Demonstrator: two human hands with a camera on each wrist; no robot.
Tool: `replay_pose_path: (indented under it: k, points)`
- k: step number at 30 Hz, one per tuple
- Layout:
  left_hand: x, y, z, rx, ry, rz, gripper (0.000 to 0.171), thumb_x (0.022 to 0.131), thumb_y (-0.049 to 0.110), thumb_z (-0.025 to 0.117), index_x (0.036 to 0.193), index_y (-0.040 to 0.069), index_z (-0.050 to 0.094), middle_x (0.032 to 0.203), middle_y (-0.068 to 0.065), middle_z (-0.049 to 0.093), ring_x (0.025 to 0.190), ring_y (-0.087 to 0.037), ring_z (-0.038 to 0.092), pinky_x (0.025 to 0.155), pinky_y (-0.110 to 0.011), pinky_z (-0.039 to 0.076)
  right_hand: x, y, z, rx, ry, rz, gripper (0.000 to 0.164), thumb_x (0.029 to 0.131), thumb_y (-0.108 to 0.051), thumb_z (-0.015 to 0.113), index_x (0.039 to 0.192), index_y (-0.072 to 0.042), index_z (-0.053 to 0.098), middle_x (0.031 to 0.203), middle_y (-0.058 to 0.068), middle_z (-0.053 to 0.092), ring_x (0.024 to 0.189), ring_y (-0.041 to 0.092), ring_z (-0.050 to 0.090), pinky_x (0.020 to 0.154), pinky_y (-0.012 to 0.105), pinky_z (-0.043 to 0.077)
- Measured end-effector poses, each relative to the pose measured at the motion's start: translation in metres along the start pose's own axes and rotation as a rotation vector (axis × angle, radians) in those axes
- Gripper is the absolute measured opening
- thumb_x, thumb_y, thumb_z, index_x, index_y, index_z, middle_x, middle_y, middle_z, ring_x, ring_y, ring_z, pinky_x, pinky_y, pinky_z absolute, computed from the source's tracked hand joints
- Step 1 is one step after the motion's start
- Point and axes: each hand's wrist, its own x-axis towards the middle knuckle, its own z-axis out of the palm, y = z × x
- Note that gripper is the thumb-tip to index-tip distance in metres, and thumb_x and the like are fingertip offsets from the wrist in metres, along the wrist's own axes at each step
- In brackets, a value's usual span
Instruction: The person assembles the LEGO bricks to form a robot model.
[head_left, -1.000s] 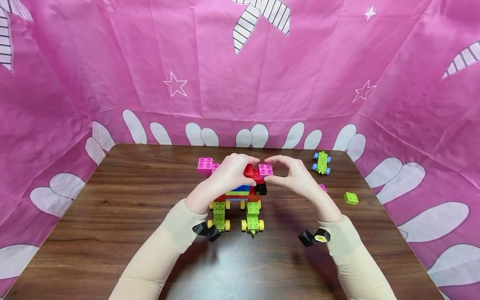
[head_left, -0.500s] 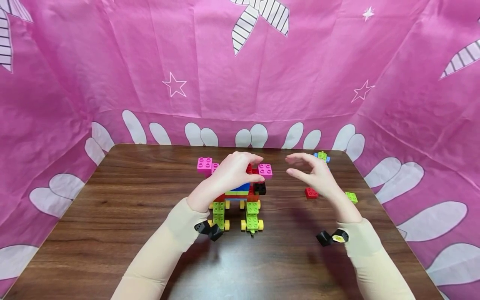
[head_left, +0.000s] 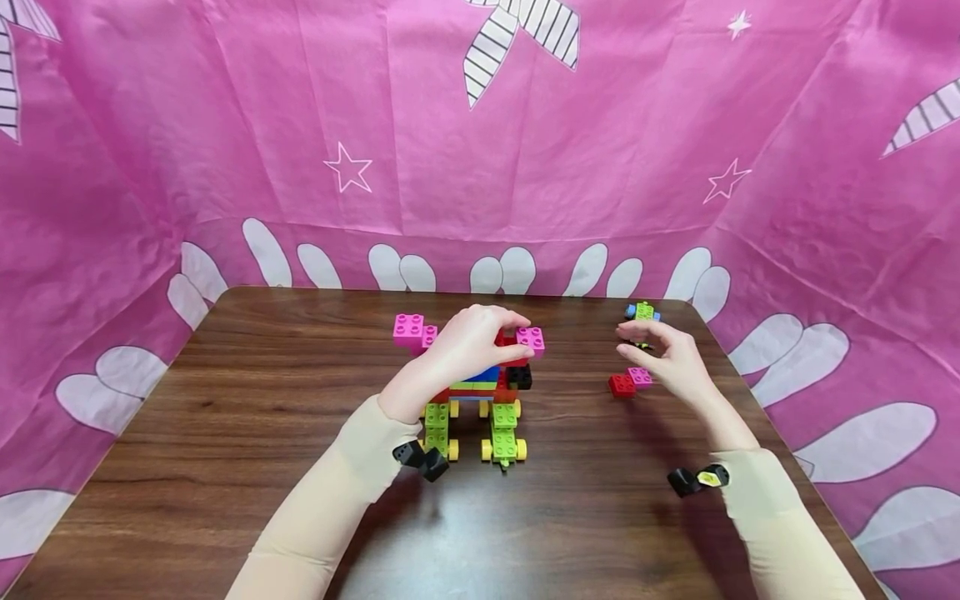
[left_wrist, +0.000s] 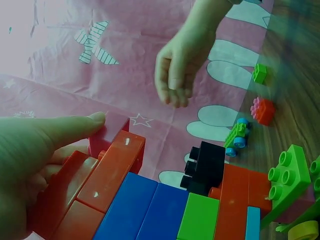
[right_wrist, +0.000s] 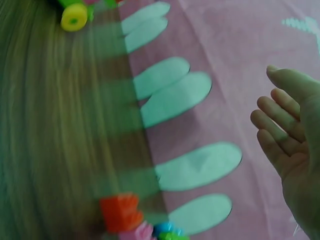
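Note:
A toy building-brick figure [head_left: 504, 429] stands on lime-green, yellow-wheeled legs, with a blue, green and red body and pink bricks at both upper ends. My left hand [head_left: 467, 348] grips its red top bricks, thumb and fingers pointing toward the pink brick [head_left: 531, 337] on the right end. In the left wrist view the thumb lies against that pink brick, and a black brick [left_wrist: 206, 167] juts out below. My right hand [head_left: 675, 362] hovers over the right of the table, fingers relaxed and holding nothing. Beneath its fingertips lie a red brick [head_left: 622, 386] and a pink brick [head_left: 640, 377].
Behind the right hand stands a lime-green wheeled base [head_left: 642, 312] with blue wheels. A lime-green brick [left_wrist: 259, 73] appears in the left wrist view but is hidden by the right hand in the head view. Pink patterned cloth [head_left: 450, 183] encloses the wooden table [head_left: 247, 400].
My right hand has let go of the pink brick on the figure's right end and moved right, above the loose bricks. The left hand stays on the figure with little movement.

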Motion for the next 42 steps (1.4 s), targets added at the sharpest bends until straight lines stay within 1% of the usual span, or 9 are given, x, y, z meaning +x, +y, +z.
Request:
replay_pose_path:
  k: [3,5,10,12,16,23,35,38,42]
  points:
    - [0.000,0.000,0.001,0.017,-0.005,0.000,0.043,0.087,0.034,0.071,0.123,0.012,0.066,0.120,-0.003,0.068,0.112,-0.017,0.062,0.097,-0.031,0.049,-0.003,0.028,-0.004,-0.023,0.007,0.023,0.027,0.084,-0.004,0.073,0.110,-0.001,0.068,0.101,-0.005,0.071,0.087,-0.007,0.063,0.073,0.009,0.048]
    - [0.000,0.001,0.001,0.031,-0.006,-0.001,0.043,0.087,0.035,0.071,0.123,0.012,0.066,0.119,-0.002,0.069,0.110,-0.016,0.063,0.096,-0.031,0.049,-0.006,0.035,-0.008,-0.051,0.012,0.034,0.027,0.084,-0.005,0.073,0.110,-0.002,0.068,0.102,0.005,0.072,0.086,-0.008,0.062,0.071,0.009,0.047]
    - [0.000,0.001,0.003,0.043,-0.002,-0.002,0.043,0.088,0.036,0.070,0.123,0.012,0.066,0.119,-0.003,0.069,0.110,-0.016,0.063,0.096,-0.031,0.049,-0.016,0.060,-0.015,-0.096,0.008,0.089,0.027,0.086,-0.010,0.072,0.112,-0.002,0.068,0.107,0.017,0.070,0.093,-0.012,0.058,0.076,0.006,0.044]
    - [-0.001,0.000,0.003,0.039,0.001,-0.005,0.043,0.088,0.035,0.070,0.123,0.012,0.066,0.119,-0.003,0.069,0.110,-0.016,0.063,0.096,-0.031,0.049,-0.019,0.073,-0.016,-0.096,-0.005,0.107,0.028,0.087,-0.013,0.072,0.113,-0.004,0.068,0.107,0.007,0.071,0.096,-0.013,0.057,0.079,0.006,0.043]
    - [-0.001,0.001,0.003,0.042,0.010,-0.008,0.042,0.087,0.035,0.071,0.123,0.012,0.067,0.119,-0.003,0.069,0.110,-0.016,0.064,0.095,-0.032,0.050,-0.025,0.084,-0.018,-0.104,-0.049,0.122,0.032,0.085,-0.014,0.074,0.115,-0.005,0.067,0.107,-0.005,0.070,0.100,-0.011,0.056,0.082,0.007,0.041]
    - [-0.001,0.002,0.005,0.053,0.032,-0.010,0.042,0.087,0.035,0.071,0.122,0.013,0.067,0.116,-0.003,0.070,0.106,-0.016,0.065,0.092,-0.032,0.051,-0.028,0.099,-0.020,-0.134,-0.157,0.168,0.043,0.082,-0.016,0.077,0.121,-0.004,0.064,0.117,0.019,0.065,0.101,-0.004,0.058,0.082,0.010,0.044]
    - [-0.002,0.001,0.008,0.068,0.050,0.003,0.042,0.086,0.036,0.072,0.122,0.013,0.067,0.114,-0.003,0.071,0.104,-0.016,0.065,0.090,-0.032,0.051,-0.023,0.126,-0.021,-0.125,-0.312,0.238,0.055,0.082,-0.020,0.077,0.127,0.004,0.057,0.122,0.025,0.062,0.108,0.013,0.059,0.084,0.009,0.040]
    - [-0.002,0.001,0.008,0.073,0.052,0.005,0.042,0.086,0.036,0.072,0.122,0.013,0.067,0.114,-0.003,0.071,0.104,-0.016,0.065,0.090,-0.032,0.051,-0.021,0.128,-0.021,-0.181,-0.348,0.230,0.054,0.082,-0.021,0.076,0.128,0.002,0.058,0.122,0.024,0.063,0.112,0.024,0.058,0.088,0.014,0.040]
    - [-0.002,0.001,0.007,0.071,0.046,-0.007,0.042,0.086,0.036,0.071,0.122,0.014,0.067,0.115,-0.002,0.070,0.104,-0.017,0.065,0.090,-0.032,0.051,-0.019,0.130,-0.020,-0.234,-0.383,0.222,0.052,0.083,-0.020,0.075,0.128,0.000,0.058,0.123,0.024,0.062,0.116,0.033,0.053,0.096,0.035,0.041]
